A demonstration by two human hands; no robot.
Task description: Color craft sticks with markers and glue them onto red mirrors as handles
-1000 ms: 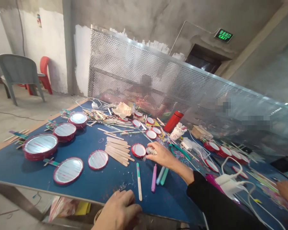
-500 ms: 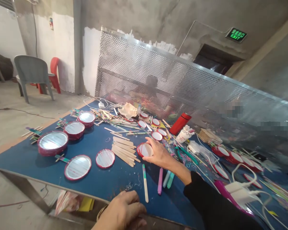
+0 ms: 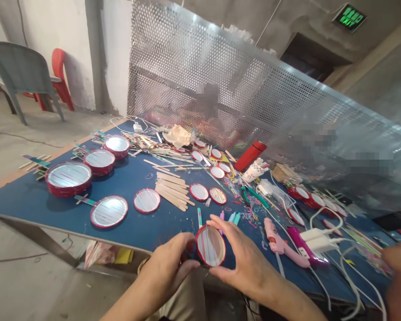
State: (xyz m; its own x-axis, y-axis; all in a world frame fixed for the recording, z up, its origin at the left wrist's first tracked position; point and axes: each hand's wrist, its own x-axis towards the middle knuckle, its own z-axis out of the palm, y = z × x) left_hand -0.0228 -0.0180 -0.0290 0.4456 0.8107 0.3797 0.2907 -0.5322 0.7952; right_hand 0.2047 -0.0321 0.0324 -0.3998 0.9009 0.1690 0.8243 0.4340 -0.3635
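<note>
At the near tabletop [image 3: 137,234] edge, my right grip [image 3: 245,254] grasps a red-rimmed disc [image 3: 210,245]; whether my left grip [image 3: 172,256] holds it too, I cannot tell. Positioning seems underway, next calling for steadiness. Flat sticks [image 3: 172,189] lie beyond.

This looks like a rough craft workshop: concrete walls [image 3: 56,26] patchily painted white at ten o'clock, a lit green EXIT sign [image 3: 349,18] near two. A long blue-topped table [image 3: 137,225] with metal legs bears pale flat wooden sticks [image 3: 171,189] mid-table, a pink glue gun [image 3: 282,244] at four o'clock and stacked round red-rimmed discs [image 3: 68,176] at nine. A silvery perforated metal screen [image 3: 187,58] stands at twelve.
</note>
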